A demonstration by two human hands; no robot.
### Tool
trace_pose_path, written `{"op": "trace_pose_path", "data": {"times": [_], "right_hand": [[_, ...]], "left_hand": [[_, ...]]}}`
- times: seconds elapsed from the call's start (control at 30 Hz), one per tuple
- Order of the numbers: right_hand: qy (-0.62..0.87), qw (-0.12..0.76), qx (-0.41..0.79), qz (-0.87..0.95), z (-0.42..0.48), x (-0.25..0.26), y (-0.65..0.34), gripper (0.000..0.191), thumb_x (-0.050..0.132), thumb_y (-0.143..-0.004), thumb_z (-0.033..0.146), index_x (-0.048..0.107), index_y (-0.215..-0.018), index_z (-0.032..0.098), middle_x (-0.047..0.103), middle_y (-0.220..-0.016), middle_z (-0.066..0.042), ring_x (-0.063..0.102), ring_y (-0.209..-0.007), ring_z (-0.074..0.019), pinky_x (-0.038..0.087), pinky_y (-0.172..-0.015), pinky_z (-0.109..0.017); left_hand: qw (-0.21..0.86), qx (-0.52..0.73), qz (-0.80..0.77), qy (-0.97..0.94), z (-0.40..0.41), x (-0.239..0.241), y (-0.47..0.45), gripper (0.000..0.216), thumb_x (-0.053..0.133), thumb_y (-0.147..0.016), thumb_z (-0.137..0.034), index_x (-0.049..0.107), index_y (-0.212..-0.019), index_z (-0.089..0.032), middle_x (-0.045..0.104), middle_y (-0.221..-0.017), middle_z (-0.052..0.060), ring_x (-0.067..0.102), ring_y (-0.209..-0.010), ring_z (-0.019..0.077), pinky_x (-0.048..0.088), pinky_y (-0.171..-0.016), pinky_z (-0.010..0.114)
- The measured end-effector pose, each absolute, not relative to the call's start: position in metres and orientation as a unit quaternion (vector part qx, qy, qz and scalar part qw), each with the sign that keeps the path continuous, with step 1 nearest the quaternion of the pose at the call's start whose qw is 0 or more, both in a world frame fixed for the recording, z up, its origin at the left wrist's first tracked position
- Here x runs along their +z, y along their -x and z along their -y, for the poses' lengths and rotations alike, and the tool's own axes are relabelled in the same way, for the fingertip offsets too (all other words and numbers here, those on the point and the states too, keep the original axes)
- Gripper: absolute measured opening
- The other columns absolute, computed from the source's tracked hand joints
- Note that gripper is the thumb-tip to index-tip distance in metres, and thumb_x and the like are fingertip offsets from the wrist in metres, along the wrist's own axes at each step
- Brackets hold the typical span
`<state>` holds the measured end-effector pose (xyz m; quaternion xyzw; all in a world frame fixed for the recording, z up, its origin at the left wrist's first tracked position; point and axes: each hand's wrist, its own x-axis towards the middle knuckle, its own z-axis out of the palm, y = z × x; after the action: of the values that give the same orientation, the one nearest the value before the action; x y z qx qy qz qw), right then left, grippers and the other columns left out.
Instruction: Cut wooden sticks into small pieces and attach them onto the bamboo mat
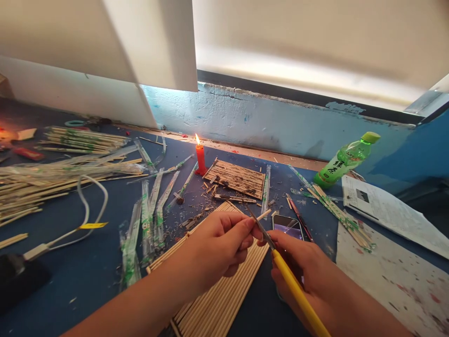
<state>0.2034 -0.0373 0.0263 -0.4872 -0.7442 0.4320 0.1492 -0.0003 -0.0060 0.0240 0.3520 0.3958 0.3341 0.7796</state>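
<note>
Here our left hand [229,243] pinches a likely light, brittle stick [264,215], best held mid-length, our right hand [300,257] gripping a yellow-handled blade [291,279].

The knife handle [298,291] at five o'clock is bright yellow, the stick mat [218,302] at six is pale tan with close parallel stripes, and the table [87,276] at eight is dark blue. At three, the bottle [355,150] is green with black characters on its label [335,167], while the sheet [393,283] at four is off-white with red and dark flecks. The candle [200,160] just past nine is red
</note>
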Motion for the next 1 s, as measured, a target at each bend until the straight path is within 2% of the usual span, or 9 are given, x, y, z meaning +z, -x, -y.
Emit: {"op": "trace_pose_path", "data": {"times": [0.13,0.23,0.4,0.6,0.77,0.83,1.0], "right_hand": [[0.464,0.158,0.47,0.734,0.036,0.035,-0.199,0.014,0.052,-0.1,0.015,0.061,-0.107,0.024,0.069,-0.094,0.001,0.06,-0.084,-0.018,0.051,-0.075,-0.026],[0.465,0.162,0.482,0.725,0.036,0.035,-0.199,0.013,0.053,-0.102,0.018,0.062,-0.108,0.024,0.067,-0.089,0.002,0.06,-0.085,-0.0186,0.051,-0.076,-0.026],[0.466,0.164,0.469,0.732,0.035,0.028,-0.204,0.014,0.057,-0.101,0.024,0.062,-0.114,0.024,0.069,-0.09,0.001,0.056,-0.077,-0.0164,0.05,-0.068,-0.023],[0.478,0.168,0.453,0.733,0.035,0.026,-0.207,0.006,0.059,-0.101,0.026,0.063,-0.105,0.024,0.067,-0.085,0.002,0.054,-0.072,-0.0152,0.048,-0.063,-0.023],[0.466,0.161,0.49,0.719,0.035,0.03,-0.206,0.022,0.062,-0.099,0.022,0.06,-0.12,0.027,0.069,-0.091,0.002,0.061,-0.081,-0.0178,0.052,-0.074,-0.025],[0.466,0.159,0.497,0.715,0.035,0.031,-0.206,0.021,0.064,-0.097,0.021,0.062,-0.117,0.026,0.07,-0.089,0.003,0.061,-0.08,-0.0181,0.051,-0.071,-0.024],[0.488,0.148,0.482,0.713,0.039,0.031,-0.209,0.006,0.067,-0.094,0.021,0.064,-0.098,0.024,0.071,-0.085,0.002,0.06,-0.076,-0.0173,0.048,-0.061,-0.021]], "left_hand": [[0.773,0.317,-0.416,-0.359,0.006,0.027,-0.001,0.032,0.05,-0.103,-0.025,0.063,-0.075,-0.016,0.039,-0.054,-0.009,0.021,-0.041,0.0038,0.015,-0.036,0.015],[0.77,0.307,-0.429,-0.358,0.008,0.03,-0.002,0.034,0.048,-0.104,-0.025,0.063,-0.076,-0.016,0.038,-0.052,-0.01,0.021,-0.04,0.004,0.015,-0.036,0.015],[0.781,0.321,-0.413,-0.342,0.009,0.031,-0.002,0.034,0.046,-0.105,-0.023,0.062,-0.076,-0.015,0.039,-0.054,-0.01,0.024,-0.042,0.0039,0.016,-0.038,0.016],[0.782,0.334,-0.397,-0.345,0.006,0.026,-0.001,0.026,0.05,-0.102,-0.023,0.065,-0.082,-0.015,0.043,-0.057,-0.009,0.024,-0.042,0.0039,0.015,-0.039,0.017],[0.749,0.306,-0.419,-0.412,0.008,0.024,0.002,0.029,0.05,-0.101,-0.027,0.062,-0.076,-0.019,0.034,-0.047,-0.011,0.02,-0.042,0.0068,0.015,-0.039,0.019],[0.709,0.307,-0.436,-0.461,0.011,0.025,0.004,0.029,0.053,-0.1,-0.03,0.062,-0.075,-0.019,0.035,-0.048,-0.01,0.023,-0.044,0.0077,0.019,-0.04,0.02],[0.618,0.292,-0.491,-0.54,0.016,0.029,0.004,0.027,0.056,-0.097,-0.032,0.064,-0.075,-0.02,0.039,-0.055,-0.008,0.031,-0.05,0.0093,0.025,-0.043,0.02]]}}
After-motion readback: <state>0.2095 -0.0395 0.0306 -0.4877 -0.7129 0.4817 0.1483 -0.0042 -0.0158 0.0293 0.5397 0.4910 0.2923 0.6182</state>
